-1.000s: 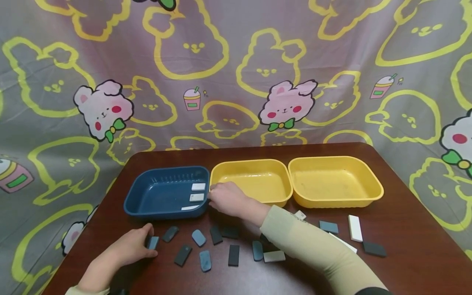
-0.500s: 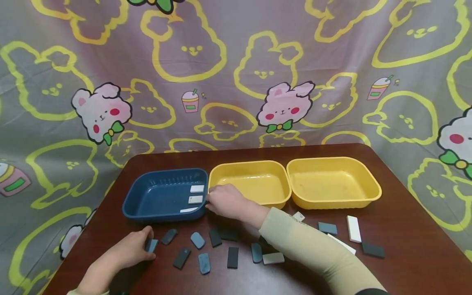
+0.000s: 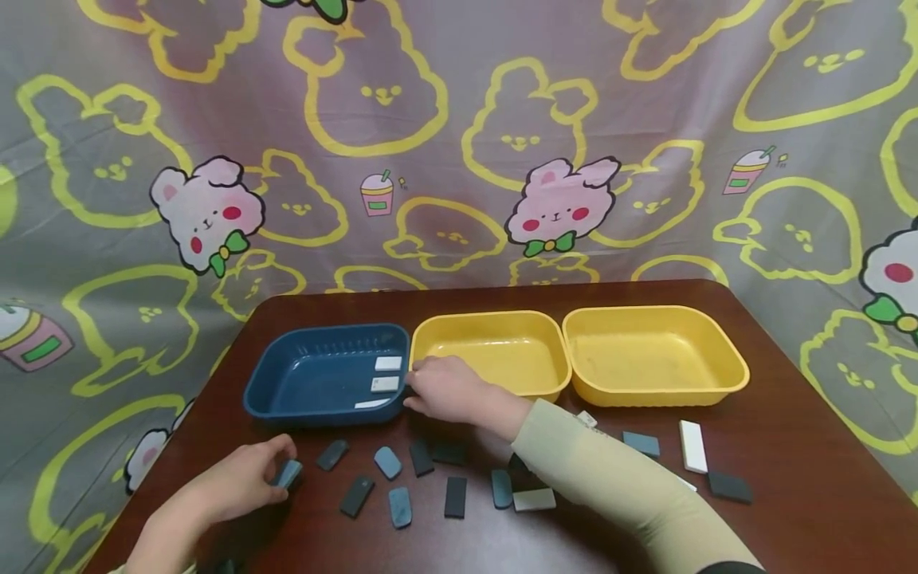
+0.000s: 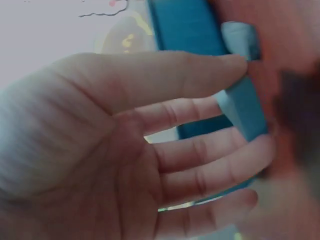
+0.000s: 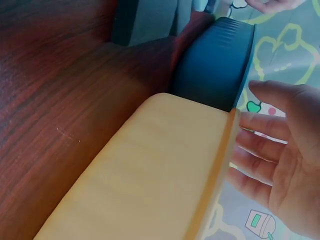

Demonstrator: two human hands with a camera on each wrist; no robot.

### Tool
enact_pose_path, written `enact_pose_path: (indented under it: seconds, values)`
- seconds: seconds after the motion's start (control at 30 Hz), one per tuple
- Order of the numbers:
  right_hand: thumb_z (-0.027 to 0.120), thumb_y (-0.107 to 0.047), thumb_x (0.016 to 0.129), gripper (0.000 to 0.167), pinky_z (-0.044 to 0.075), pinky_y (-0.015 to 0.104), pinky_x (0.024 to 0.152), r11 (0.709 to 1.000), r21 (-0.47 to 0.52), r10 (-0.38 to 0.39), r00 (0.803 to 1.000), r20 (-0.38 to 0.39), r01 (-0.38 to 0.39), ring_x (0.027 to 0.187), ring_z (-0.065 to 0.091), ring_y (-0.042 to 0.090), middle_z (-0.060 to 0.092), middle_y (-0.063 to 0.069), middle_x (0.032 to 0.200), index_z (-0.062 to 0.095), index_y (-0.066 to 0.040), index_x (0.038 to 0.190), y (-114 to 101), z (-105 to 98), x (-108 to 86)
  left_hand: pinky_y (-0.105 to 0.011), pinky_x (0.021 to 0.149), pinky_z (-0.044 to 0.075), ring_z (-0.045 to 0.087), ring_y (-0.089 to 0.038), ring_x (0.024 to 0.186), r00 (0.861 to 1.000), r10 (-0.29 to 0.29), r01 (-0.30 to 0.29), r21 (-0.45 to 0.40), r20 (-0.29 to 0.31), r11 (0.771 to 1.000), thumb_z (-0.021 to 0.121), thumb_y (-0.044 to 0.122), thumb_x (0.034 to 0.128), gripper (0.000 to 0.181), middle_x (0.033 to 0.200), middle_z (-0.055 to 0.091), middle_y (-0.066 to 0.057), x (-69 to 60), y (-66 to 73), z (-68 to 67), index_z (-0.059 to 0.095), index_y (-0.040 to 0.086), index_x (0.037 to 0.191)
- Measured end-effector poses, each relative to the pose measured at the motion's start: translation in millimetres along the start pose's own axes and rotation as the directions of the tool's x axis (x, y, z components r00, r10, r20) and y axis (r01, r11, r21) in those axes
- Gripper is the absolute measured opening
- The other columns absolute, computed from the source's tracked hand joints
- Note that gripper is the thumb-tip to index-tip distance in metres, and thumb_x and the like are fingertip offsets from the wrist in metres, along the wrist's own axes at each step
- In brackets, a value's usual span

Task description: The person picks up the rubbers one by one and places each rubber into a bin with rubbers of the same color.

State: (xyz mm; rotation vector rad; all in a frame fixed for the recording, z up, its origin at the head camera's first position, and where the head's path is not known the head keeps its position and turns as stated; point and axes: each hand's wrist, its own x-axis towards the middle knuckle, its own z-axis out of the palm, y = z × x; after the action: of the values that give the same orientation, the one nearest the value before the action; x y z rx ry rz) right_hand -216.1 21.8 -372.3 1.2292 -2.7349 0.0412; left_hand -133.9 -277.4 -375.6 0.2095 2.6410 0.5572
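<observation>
My left hand (image 3: 240, 482) pinches a small blue block (image 3: 288, 474) between thumb and fingertips, in front of the blue bin (image 3: 261, 413). In the left wrist view that blue block (image 4: 245, 107) is tilted between the thumb and a longer finger. My right hand (image 3: 448, 388) is over the meeting rims of the blue bin and the middle yellow bin (image 3: 527, 314). Its fingers (image 5: 262, 145) are loosely bent and spread by the yellow rim in the right wrist view, with nothing between them. Whether they touch the rim I cannot tell. Three white blocks (image 3: 385, 384) lie in the blue bin's right side.
Several blue and dark blocks (image 3: 455, 497) lie scattered across the brown table (image 3: 402, 554). More lie under and beyond the right forearm, with a white block (image 3: 692, 446) among them. A second yellow bin (image 3: 653, 396) stands at the right. A patterned cloth hangs behind.
My left hand has drawn slightly to the left with the blue block, which has turned and tilted in its grip. The right hand stays at the bin rims.
</observation>
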Motion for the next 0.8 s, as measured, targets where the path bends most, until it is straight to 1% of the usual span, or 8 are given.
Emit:
enact_pose_path:
  seconds: [0.07, 0.2, 0.3, 0.43, 0.5, 0.6, 0.73, 0.8]
  values:
    - [0.069, -0.042, 0.089, 0.032, 0.044, 0.021, 0.06, 1.0, 0.002, -0.001, 1.0, 0.017, 0.001, 0.071, 0.054, 0.01, 0.062, -0.002, 0.083, 0.072, -0.014, 0.106, 1, -1, -1.4, -0.034, 0.055, 0.038, 0.047, -0.019, 0.058, 0.999, 0.018, -0.018, 0.008, -0.028, 1.0, 0.081, 0.004, 0.0743, 0.039, 0.067, 0.05, -0.004, -4.8, 6.1, -5.9, 0.056, 0.009, 0.105]
    - [0.068, -0.042, 0.089, 0.037, 0.047, 0.022, 0.064, 1.0, 0.009, 0.008, 0.999, 0.051, -0.008, 0.075, 0.056, 0.011, 0.062, -0.001, 0.089, 0.068, -0.014, 0.113, 4, -6, -7.7, -0.034, 0.055, 0.039, 0.048, -0.019, 0.058, 0.998, 0.041, -0.041, 0.023, -0.037, 0.999, 0.081, 0.005, 0.0758, 0.04, 0.068, 0.05, -0.003, -8.7, 17.3, -20.1, 0.056, 0.007, 0.107]
    - [0.068, -0.042, 0.09, 0.039, 0.049, 0.024, 0.069, 1.0, 0.019, 0.021, 0.998, 0.06, -0.023, 0.08, 0.057, 0.013, 0.063, 0.0, 0.095, 0.068, -0.014, 0.116, 7, -10, -15.8, -0.034, 0.055, 0.041, 0.049, -0.018, 0.059, 0.998, 0.057, -0.056, 0.028, -0.037, 0.998, 0.08, 0.007, 0.0775, 0.042, 0.071, 0.052, -0.003, -8.7, 25.3, -31.4, 0.055, 0.006, 0.111]
    - [0.068, -0.041, 0.09, 0.041, 0.05, 0.026, 0.073, 0.998, 0.043, 0.038, 0.997, 0.06, -0.04, 0.083, 0.058, 0.014, 0.064, 0.002, 0.1, 0.067, -0.012, 0.119, 14, -16, -28.9, -0.033, 0.055, 0.043, 0.05, -0.017, 0.061, 0.991, 0.122, -0.119, 0.061, -0.059, 0.991, 0.079, 0.009, 0.0793, 0.045, 0.075, 0.054, -0.002, -4.8, 37.5, -43.6, 0.054, 0.004, 0.116]
    - [0.069, -0.04, 0.089, 0.041, 0.05, 0.027, 0.074, 0.997, 0.058, 0.046, 0.997, 0.055, -0.049, 0.083, 0.058, 0.015, 0.064, 0.002, 0.1, 0.067, -0.011, 0.119, 20, -19, -36.7, -0.032, 0.056, 0.045, 0.051, -0.016, 0.062, 0.985, 0.157, -0.152, 0.078, -0.065, 0.985, 0.079, 0.011, 0.0804, 0.044, 0.08, 0.057, -0.002, -0.4, 46.5, -49.2, 0.054, 0.006, 0.117]
    - [0.07, -0.038, 0.089, 0.042, 0.051, 0.03, 0.077, 0.996, 0.068, 0.055, 0.997, 0.047, -0.058, 0.086, 0.059, 0.017, 0.064, 0.004, 0.102, 0.067, -0.01, 0.119, 29, -24, -50.3, -0.031, 0.058, 0.047, 0.052, -0.014, 0.063, 0.971, 0.228, -0.219, 0.109, -0.071, 0.97, 0.078, 0.012, 0.0821, 0.044, 0.088, 0.06, -0.004, 9.9, 61.1, -57.5, 0.054, 0.008, 0.119]
    - [0.07, -0.036, 0.089, 0.04, 0.052, 0.035, 0.076, 0.997, 0.045, 0.058, 0.998, 0.023, -0.059, 0.089, 0.062, 0.02, 0.064, 0.006, 0.102, 0.068, -0.007, 0.117, 42, -26, -69.6, -0.03, 0.062, 0.05, 0.054, -0.014, 0.068, 0.941, 0.323, -0.304, 0.172, -0.097, 0.937, 0.076, 0.016, 0.0848, 0.044, 0.095, 0.061, -0.005, 32.2, 82.0, -66.9, 0.054, 0.01, 0.123]
    - [0.071, -0.036, 0.088, 0.04, 0.052, 0.036, 0.075, 0.997, 0.038, 0.067, 0.998, 0.01, -0.067, 0.09, 0.063, 0.021, 0.065, 0.006, 0.101, 0.068, -0.007, 0.116, 49, -27, -79.9, -0.032, 0.067, 0.052, 0.057, -0.015, 0.074, 0.931, 0.347, -0.32, 0.204, -0.112, 0.925, 0.076, 0.019, 0.0858, 0.046, 0.098, 0.062, -0.005, 44.6, 94.4, -69.2, 0.053, 0.012, 0.125]
